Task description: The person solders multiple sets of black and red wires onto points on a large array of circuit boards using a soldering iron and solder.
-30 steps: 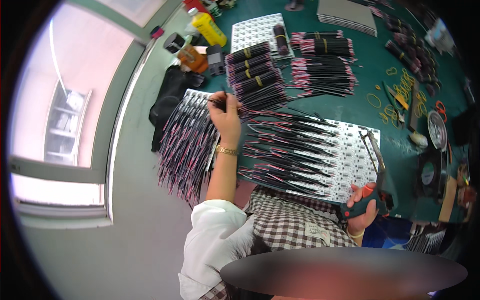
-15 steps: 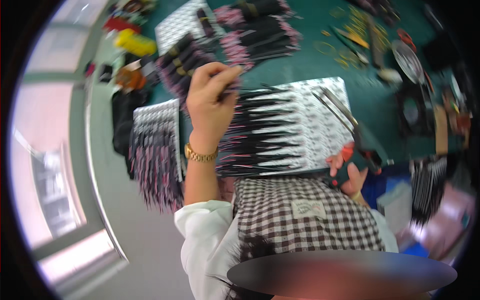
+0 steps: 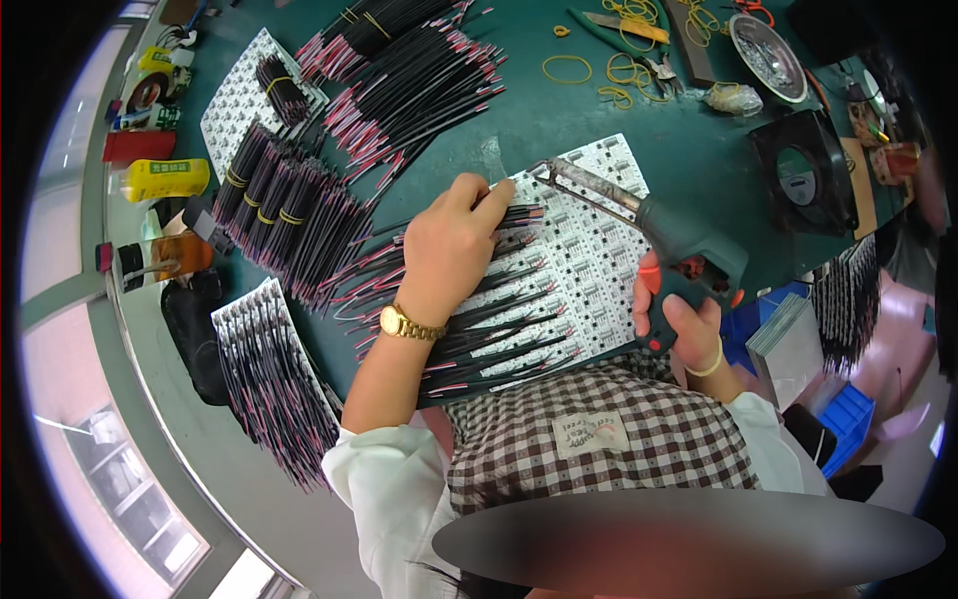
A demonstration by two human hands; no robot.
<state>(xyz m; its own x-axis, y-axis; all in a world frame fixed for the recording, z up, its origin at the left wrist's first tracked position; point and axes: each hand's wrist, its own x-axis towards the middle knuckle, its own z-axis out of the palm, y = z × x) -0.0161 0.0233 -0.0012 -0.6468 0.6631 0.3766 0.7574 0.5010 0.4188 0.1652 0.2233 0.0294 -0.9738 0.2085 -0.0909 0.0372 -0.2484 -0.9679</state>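
Note:
A white circuit board panel (image 3: 591,285) lies on the green table in front of me, rows of black wires (image 3: 499,354) running from it toward the left. Over its far left part is my left hand (image 3: 451,240), wearing a gold watch, with thumb and fingertips pinched together at the wires by the top edge. What exactly sits between those fingertips is hidden. My right hand (image 3: 689,324) grips a dark green soldering gun (image 3: 689,240) with an orange trigger. Its metal tip points left, just beyond my left fingertips near the panel's far edge.
Bundled black wires (image 3: 269,190) and a loose pile of wires (image 3: 419,90) lie to the left and far side. Another wired panel (image 3: 264,369) overhangs the left edge. Pliers (image 3: 659,75), rubber bands (image 3: 567,70), a metal bowl (image 3: 768,60) and a black fan (image 3: 803,170) stand at far right.
My left hand has moved from above the wire bundles to the panel's top edge. The soldering gun has swung left, its tip now near those fingers. The whole view has also shifted.

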